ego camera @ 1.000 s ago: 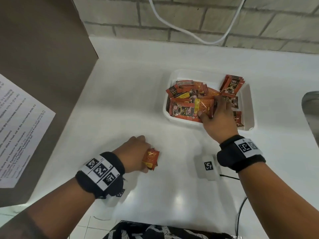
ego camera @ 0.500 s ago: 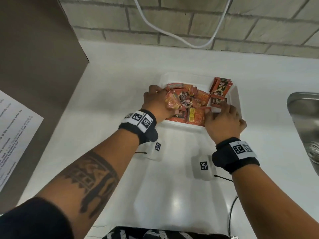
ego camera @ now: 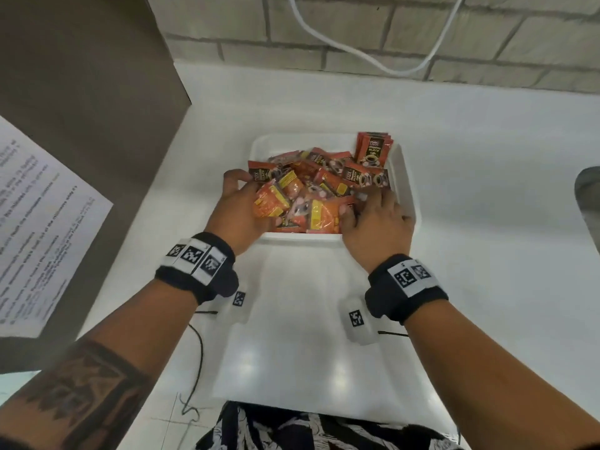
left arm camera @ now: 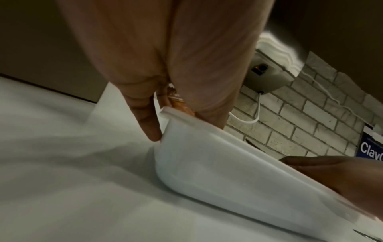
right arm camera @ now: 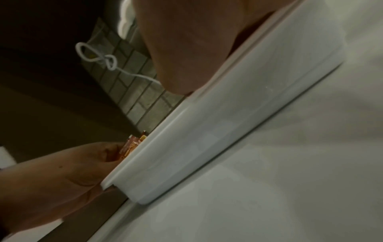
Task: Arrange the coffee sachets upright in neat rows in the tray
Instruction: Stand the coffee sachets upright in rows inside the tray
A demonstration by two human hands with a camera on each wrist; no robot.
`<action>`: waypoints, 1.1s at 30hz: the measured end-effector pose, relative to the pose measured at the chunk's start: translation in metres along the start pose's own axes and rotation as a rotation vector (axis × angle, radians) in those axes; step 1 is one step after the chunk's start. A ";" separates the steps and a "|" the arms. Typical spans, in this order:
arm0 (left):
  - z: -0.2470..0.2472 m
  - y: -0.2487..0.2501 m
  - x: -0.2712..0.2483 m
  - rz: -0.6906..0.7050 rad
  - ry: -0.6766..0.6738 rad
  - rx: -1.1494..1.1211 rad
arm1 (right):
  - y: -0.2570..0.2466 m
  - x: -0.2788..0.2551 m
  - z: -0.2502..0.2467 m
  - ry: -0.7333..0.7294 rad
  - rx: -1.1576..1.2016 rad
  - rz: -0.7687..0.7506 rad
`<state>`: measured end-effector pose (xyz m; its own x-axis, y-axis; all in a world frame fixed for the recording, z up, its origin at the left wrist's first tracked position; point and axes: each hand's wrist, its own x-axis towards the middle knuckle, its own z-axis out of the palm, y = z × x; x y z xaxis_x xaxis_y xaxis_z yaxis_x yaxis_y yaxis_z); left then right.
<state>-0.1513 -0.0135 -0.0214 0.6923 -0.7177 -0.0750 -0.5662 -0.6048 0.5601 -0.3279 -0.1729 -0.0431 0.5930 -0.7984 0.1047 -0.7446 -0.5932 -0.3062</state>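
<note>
A white tray (ego camera: pixel 406 177) on the counter holds a loose pile of red and orange coffee sachets (ego camera: pixel 319 181). A few sachets stand upright (ego camera: pixel 373 151) in its far right corner. My left hand (ego camera: pixel 242 206) is at the tray's front left corner and grips a bunch of orange sachets (ego camera: pixel 271 203); one finger (left arm camera: pixel 149 124) points down outside the tray wall (left arm camera: pixel 228 163). My right hand (ego camera: pixel 378 219) lies over the front right rim, fingers straight and pressing into the pile, thumb against a sachet (ego camera: pixel 324 216). Its fingertips are hidden among the sachets.
A brown panel (ego camera: pixel 81 92) with a printed paper sheet (ego camera: pixel 39 228) stands at the left. The brick wall (ego camera: pixel 357 43) with a white cable (ego camera: pixel 383 64) runs behind. A metal sink edge (ego camera: pixel 587 196) shows at the right. Bare white counter (ego camera: pixel 308 336) lies in front of the tray.
My left hand moved from the counter, carrying a sachet, to the tray's front left corner. The right hand shifted to the front right rim, and the pile is bunched between both hands.
</note>
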 end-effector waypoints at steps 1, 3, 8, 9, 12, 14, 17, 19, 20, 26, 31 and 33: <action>-0.008 -0.011 -0.004 -0.003 -0.005 -0.002 | -0.011 -0.007 0.004 0.002 0.001 -0.011; -0.024 -0.030 -0.011 -0.010 -0.012 0.002 | -0.036 -0.022 0.010 -0.002 0.005 -0.017; -0.044 -0.061 -0.013 0.015 -0.055 0.022 | -0.073 -0.047 0.015 -0.076 0.048 0.058; -0.045 -0.064 -0.011 0.027 -0.062 0.005 | -0.074 -0.045 0.012 -0.079 0.109 0.081; -0.046 -0.063 0.000 0.097 -0.063 -0.080 | -0.068 -0.020 0.009 -0.048 0.236 0.139; -0.040 -0.058 0.011 0.128 -0.031 -0.150 | -0.061 0.006 0.012 -0.117 0.309 0.200; -0.022 -0.052 0.017 0.129 0.007 -0.136 | -0.059 0.028 0.022 -0.380 0.318 0.325; -0.014 -0.051 0.017 0.131 0.064 -0.167 | -0.065 0.032 0.028 -0.453 0.302 0.352; -0.013 -0.050 0.016 0.134 0.089 -0.194 | -0.069 0.033 0.030 -0.459 0.319 0.354; -0.010 -0.049 0.012 0.209 0.124 -0.182 | -0.110 0.027 0.040 -0.474 0.472 0.279; -0.006 -0.049 0.016 0.226 0.167 -0.109 | -0.127 0.029 0.047 -0.386 0.662 0.340; -0.006 -0.052 0.017 0.248 0.198 -0.134 | -0.134 0.026 0.046 -0.369 0.751 0.342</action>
<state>-0.1075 0.0077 -0.0469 0.6220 -0.7482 0.2310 -0.6735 -0.3606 0.6453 -0.1987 -0.1096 -0.0426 0.5332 -0.7579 -0.3759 -0.5786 -0.0025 -0.8156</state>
